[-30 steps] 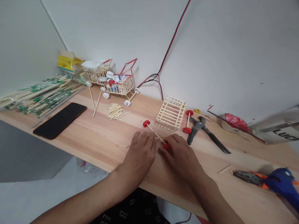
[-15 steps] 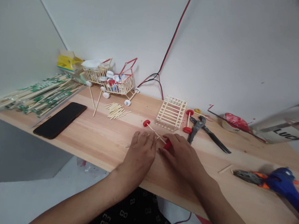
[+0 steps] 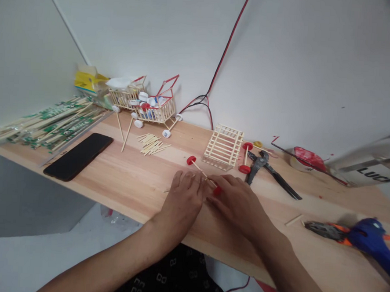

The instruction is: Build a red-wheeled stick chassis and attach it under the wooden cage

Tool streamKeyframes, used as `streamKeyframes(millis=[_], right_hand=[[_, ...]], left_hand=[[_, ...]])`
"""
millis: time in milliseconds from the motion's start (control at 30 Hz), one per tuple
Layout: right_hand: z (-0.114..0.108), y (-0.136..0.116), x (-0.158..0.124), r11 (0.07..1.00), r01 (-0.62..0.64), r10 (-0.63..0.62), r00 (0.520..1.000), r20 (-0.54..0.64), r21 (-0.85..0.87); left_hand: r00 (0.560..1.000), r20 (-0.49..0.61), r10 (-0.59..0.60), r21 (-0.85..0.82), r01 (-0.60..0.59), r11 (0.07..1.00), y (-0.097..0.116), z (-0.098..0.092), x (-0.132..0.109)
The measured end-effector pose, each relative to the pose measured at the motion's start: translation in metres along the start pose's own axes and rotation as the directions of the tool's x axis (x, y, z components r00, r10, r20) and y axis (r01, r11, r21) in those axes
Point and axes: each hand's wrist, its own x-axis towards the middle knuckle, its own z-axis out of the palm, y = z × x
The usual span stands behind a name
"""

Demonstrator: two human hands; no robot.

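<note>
A thin wooden stick with a red cap wheel (image 3: 190,160) at its far end lies on the wooden tabletop (image 3: 130,181) like an axle. My right hand (image 3: 237,203) pinches the near red wheel (image 3: 217,191) of that axle. My left hand (image 3: 183,202) rests palm down beside it, fingers together and pressed over the stick's middle. A small wooden stick cage (image 3: 223,147) stands just beyond my hands. A second red-wheeled axle (image 3: 245,158) lies to the right of the cage.
Black pliers (image 3: 266,168) lie right of the cage; a blue glue gun (image 3: 358,235) is at the far right. A black phone (image 3: 78,156), loose short sticks (image 3: 151,144), a finished stick cart (image 3: 149,105) and packed chopsticks (image 3: 47,123) are at the left. A red wire (image 3: 220,64) hangs down the wall.
My right hand has crept slightly left and forward with the near red wheel. The left hand has stayed put.
</note>
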Motion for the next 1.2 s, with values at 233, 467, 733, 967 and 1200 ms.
streamKeyframes(millis=[233,467,733,967,1200], right_hand=[[0.0000,-0.0010,0.0006,1.000,-0.002,0.002,1.000,0.011,-0.023],[0.0013,0.0000,0.0008,0.999,-0.002,0.002,1.000,0.018,-0.043],[0.0025,-0.0006,0.0003,1.000,0.005,-0.005,1.000,0.003,-0.031],[0.0076,-0.0054,0.0014,1.000,-0.006,0.005,1.000,-0.028,-0.023],[0.0066,-0.0059,0.0054,0.999,-0.004,0.004,1.000,0.000,-0.038]], left_hand=[[1.000,0.015,0.003,-0.002,-0.003,1.000,0.0001,-0.0017,-0.0001],[1.000,0.010,0.002,-0.012,-0.002,1.000,-0.0003,-0.0020,-0.0003],[1.000,0.018,-0.005,0.004,0.005,1.000,0.0003,-0.0017,0.0002],[0.999,0.035,-0.001,0.001,0.001,1.000,0.0004,-0.0038,-0.0005],[1.000,0.027,0.003,-0.016,-0.002,1.000,-0.0011,-0.0045,0.0007]])
